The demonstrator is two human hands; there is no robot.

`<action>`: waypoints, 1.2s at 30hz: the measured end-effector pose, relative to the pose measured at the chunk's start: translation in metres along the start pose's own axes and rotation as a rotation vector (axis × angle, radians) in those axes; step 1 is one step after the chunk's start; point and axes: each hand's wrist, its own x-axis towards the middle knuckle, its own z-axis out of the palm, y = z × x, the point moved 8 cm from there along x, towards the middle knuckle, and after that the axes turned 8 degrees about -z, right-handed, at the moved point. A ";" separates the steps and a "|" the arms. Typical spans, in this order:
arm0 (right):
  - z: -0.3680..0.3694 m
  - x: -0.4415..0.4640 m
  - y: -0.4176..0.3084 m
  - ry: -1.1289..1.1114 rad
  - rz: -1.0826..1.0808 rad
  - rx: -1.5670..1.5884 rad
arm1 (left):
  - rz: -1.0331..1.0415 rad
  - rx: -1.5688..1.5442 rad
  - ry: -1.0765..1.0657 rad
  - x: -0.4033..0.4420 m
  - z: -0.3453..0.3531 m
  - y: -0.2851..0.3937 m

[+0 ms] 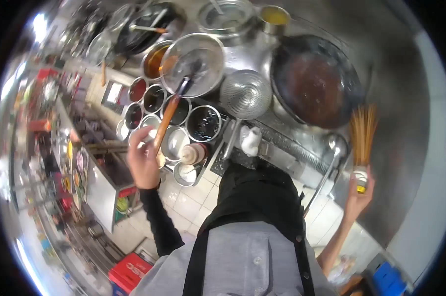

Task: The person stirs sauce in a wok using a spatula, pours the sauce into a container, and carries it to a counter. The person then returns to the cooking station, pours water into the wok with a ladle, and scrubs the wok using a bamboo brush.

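On the right, my right hand [360,195] is closed around the bound grip of a bamboo wok brush [363,133], its bristles pointing away from me. The bristle tips are close to the rim of a black wok [278,93], which holds reddish-brown liquid [315,86]. My left hand [145,160], slightly blurred, is at the end of a wooden handle [167,116] and seems to grip it. That handle runs up to a wide round skimmer [214,54] over the pots. A perforated ladle [246,93] lies between skimmer and wok.
Several sauce pots [204,123] stand in front of my left hand, beside a squeeze bottle [193,153]. A white cloth [251,140] lies on the stove edge. A metal ladle [326,175] leans below the wok. Behind is another wok [146,32].
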 end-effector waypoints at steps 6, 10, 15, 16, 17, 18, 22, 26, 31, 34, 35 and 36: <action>0.215 0.143 0.095 -0.603 0.044 -0.280 | -0.068 -0.137 -0.492 -0.040 0.206 -0.036; 0.329 0.184 0.113 -0.352 0.078 -0.049 | -0.225 0.254 -0.434 -0.095 0.356 -0.137; 0.316 0.110 0.059 -0.558 0.167 0.101 | -0.279 0.337 -0.342 -0.101 0.373 -0.180; 0.294 0.105 0.064 -0.591 -0.015 -0.037 | -0.288 0.306 -0.383 -0.101 0.374 -0.187; 0.276 0.100 0.071 -0.622 -0.194 -0.171 | -0.247 0.376 -0.379 -0.097 0.372 -0.189; 0.256 0.106 0.087 -0.638 -0.152 -0.310 | -0.216 0.350 -0.331 -0.096 0.370 -0.193; 0.267 0.200 0.175 -0.400 -0.168 -0.333 | -0.103 0.401 -0.402 -0.091 0.374 -0.182; 0.348 0.175 0.119 -0.412 0.311 0.111 | -0.249 0.231 -0.506 -0.079 0.358 -0.163; 0.307 0.108 0.091 -0.639 -0.286 -0.018 | -0.690 -0.682 -0.676 -0.100 0.300 -0.137; 0.235 0.119 0.106 -0.671 -0.225 -0.477 | -1.104 -1.523 -0.741 -0.128 0.262 -0.103; 0.231 0.144 0.135 -0.546 -0.226 -0.525 | -1.074 -1.581 -0.826 -0.125 0.249 -0.081; 0.232 0.165 0.143 -0.437 -0.205 -0.479 | -1.041 -1.640 -0.919 -0.123 0.245 -0.060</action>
